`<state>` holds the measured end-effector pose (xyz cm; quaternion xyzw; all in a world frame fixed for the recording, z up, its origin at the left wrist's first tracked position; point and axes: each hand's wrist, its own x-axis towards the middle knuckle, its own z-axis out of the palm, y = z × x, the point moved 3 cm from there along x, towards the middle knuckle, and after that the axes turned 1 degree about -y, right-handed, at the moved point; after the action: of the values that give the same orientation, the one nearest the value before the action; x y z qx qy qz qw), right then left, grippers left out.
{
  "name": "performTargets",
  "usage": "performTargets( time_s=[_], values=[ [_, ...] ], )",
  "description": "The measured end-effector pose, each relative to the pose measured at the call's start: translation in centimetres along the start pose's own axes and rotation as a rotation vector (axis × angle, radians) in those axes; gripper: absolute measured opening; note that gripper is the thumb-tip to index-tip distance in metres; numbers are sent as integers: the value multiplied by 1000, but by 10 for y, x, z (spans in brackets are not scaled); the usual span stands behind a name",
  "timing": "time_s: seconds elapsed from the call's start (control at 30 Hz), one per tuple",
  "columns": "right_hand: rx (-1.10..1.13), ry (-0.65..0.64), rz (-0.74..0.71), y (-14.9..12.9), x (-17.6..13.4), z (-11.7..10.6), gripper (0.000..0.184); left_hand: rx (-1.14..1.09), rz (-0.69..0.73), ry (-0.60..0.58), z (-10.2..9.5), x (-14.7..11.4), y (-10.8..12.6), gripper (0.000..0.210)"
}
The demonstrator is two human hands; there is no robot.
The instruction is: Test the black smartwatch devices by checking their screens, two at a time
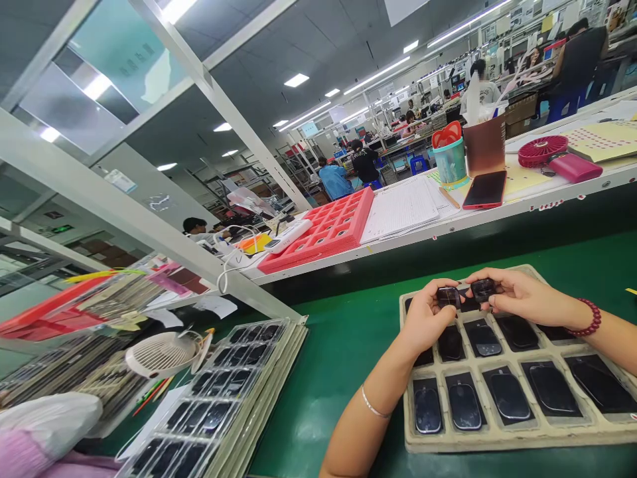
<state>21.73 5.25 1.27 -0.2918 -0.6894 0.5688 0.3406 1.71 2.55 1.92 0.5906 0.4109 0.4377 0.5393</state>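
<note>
1. Fingers of the left hand point(426, 320) are drawn nearly closed, pinching a dark glossy piece point(448, 297) by its edges above the far part of the beige tray point(478, 437).
2. Fingers of the right hand point(520, 292) are likewise bent close together around a second dark piece point(482, 289), also above the tray's far part and near the first; what this piece is cannot be told.
3. Beneath the hands, the tray's compartments hold flat dark panels point(506, 396) with rounded corners; five lie in its nearest row.
4. A metal bangle point(373, 403) circles the left forearm, just beside the tray; a red beaded bracelet point(592, 317) rings the right wrist, over the tray.
5. The tray lies on a green table point(328, 385).
6. Left of the tray, well apart, stands a stack of clear trays point(263, 398) holding dark pieces; farther left is a white fan point(162, 354).
7. Beyond the tray, a white shelf point(527, 194) carries a red foam holder point(318, 251), papers point(403, 209), a phone point(485, 190) and a pink fan point(574, 167).
</note>
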Motion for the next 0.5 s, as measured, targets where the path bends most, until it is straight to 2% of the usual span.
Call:
performTargets(
  time_s=[0.13,0.27,0.4,0.5],
  values=[
    [0,11,23,3,0,-1,34,-5,-18,-5,0,0,-2,48],
    [-63,2,-41,1,-1,0,36,-19,-13,1,-1,0,-3,44],
    [-99,-14,-62,0,-1,1,42,-22,-25,15,-1,-1,-3,55],
    [-75,-17,-37,1,0,1,40,-7,-10,0,-1,-1,-2,44]
  ],
)
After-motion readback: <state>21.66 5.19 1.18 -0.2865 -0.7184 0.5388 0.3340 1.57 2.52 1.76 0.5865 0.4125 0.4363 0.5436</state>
